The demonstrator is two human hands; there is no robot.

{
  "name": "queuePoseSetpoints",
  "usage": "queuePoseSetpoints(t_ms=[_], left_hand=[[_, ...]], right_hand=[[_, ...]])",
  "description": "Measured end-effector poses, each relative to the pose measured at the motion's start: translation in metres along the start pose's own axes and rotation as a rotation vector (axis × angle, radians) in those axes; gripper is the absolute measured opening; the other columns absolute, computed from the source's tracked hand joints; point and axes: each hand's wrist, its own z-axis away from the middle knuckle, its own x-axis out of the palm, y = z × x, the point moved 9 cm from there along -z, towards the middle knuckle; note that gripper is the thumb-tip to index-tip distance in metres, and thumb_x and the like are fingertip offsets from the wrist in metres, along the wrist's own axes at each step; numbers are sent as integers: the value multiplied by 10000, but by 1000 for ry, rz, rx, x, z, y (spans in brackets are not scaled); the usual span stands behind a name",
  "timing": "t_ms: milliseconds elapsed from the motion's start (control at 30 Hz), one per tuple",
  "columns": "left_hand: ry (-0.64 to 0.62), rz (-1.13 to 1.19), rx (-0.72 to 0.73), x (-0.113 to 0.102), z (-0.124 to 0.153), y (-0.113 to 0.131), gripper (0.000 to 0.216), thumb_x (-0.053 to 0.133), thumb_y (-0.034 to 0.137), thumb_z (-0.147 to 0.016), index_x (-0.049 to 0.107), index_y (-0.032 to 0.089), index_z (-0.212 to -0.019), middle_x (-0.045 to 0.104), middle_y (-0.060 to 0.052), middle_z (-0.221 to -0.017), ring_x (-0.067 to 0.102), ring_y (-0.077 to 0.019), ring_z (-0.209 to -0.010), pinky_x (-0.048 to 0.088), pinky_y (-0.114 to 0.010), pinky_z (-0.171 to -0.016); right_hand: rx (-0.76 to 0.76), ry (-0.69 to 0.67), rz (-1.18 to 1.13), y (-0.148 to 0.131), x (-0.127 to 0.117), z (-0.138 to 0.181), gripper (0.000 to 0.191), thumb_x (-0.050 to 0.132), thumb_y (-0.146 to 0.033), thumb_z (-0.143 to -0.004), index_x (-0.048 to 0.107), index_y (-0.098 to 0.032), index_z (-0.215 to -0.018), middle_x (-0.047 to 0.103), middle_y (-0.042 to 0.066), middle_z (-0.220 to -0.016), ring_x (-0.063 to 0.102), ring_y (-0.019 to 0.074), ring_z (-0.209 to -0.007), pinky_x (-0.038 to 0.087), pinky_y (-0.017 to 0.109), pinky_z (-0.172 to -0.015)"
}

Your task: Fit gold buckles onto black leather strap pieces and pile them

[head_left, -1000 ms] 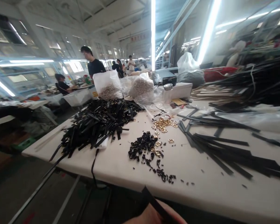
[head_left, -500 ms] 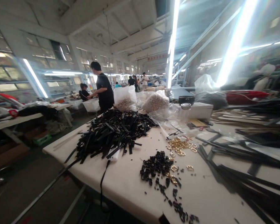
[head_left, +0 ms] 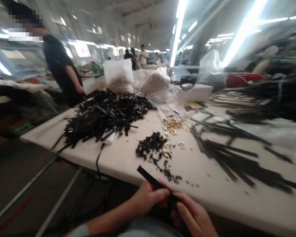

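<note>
At the table's front edge, my left hand (head_left: 150, 197) pinches a black strap (head_left: 149, 176) whose flat end points up and to the left. My right hand (head_left: 193, 212) is closed on the same strap farther down, with its fingertips close to my left thumb. The strap's lower part is dark and partly hidden by my fingers. Just beyond my hands lie a heap of small black loops (head_left: 151, 144) and scattered black bits. Gold metal rings (head_left: 174, 126) form a pile behind them.
A big heap of black straps with gold fittings (head_left: 106, 115) covers the table's left part. Long black strips (head_left: 236, 161) lie on the right. Filled plastic bags (head_left: 119, 77), a lidded jar (head_left: 186, 87) and a white box (head_left: 199, 92) stand behind. A person in black (head_left: 61, 69) stands at left.
Both my hands have come into view, holding the black strap. The view has tilted down and shifted. The person in black now appears larger and farther left.
</note>
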Motion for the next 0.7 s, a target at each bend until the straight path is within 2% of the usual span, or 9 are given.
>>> queuePoseSetpoints(t_ms=[100,233,333,467,600,700], left_hand=[[-26,15,-16,-5,5,0,425,722,488,-750,732,123,-967,642,-23,-649,549,-116,-532,453,-234,-529],[-150,-57,-42,0,10,0,358,725,383,-776,706,138,-1036,652,-14,-690,575,-135,-613,475,-248,-594],[-206,-112,-57,9,13,2,350,743,291,-746,688,152,-1062,663,-1,-736,579,-132,-646,471,-246,-616],[-166,-173,-26,15,12,3,307,705,218,-730,691,142,-1027,679,-5,-763,577,-123,-638,464,-236,-605],[-114,-292,62,17,11,6,263,686,160,-688,738,126,-943,697,-25,-778,597,-138,-693,495,-249,-668],[-102,-302,83,14,8,4,291,714,201,-675,763,122,-951,697,-34,-767,585,-138,-673,502,-247,-652]], right_hand=[[7,-30,-101,-11,7,12,358,515,-488,-916,665,-184,-1032,691,43,-782,644,151,-629,544,258,-597],[74,40,-124,-6,4,7,322,508,-455,-916,613,-158,-850,614,-6,-635,572,100,-500,473,204,-491],[108,60,-80,-4,3,9,291,500,-412,-917,601,-159,-812,591,-19,-596,538,86,-464,434,188,-461],[132,60,-32,-2,2,14,303,496,-423,-908,616,-160,-814,572,-22,-575,516,90,-447,413,188,-440],[104,27,47,0,3,17,358,475,-473,-912,650,-164,-874,599,-8,-589,559,119,-482,432,198,-462],[62,41,74,5,-2,15,369,499,-507,-887,674,-184,-865,596,-14,-564,559,125,-480,442,189,-464]])
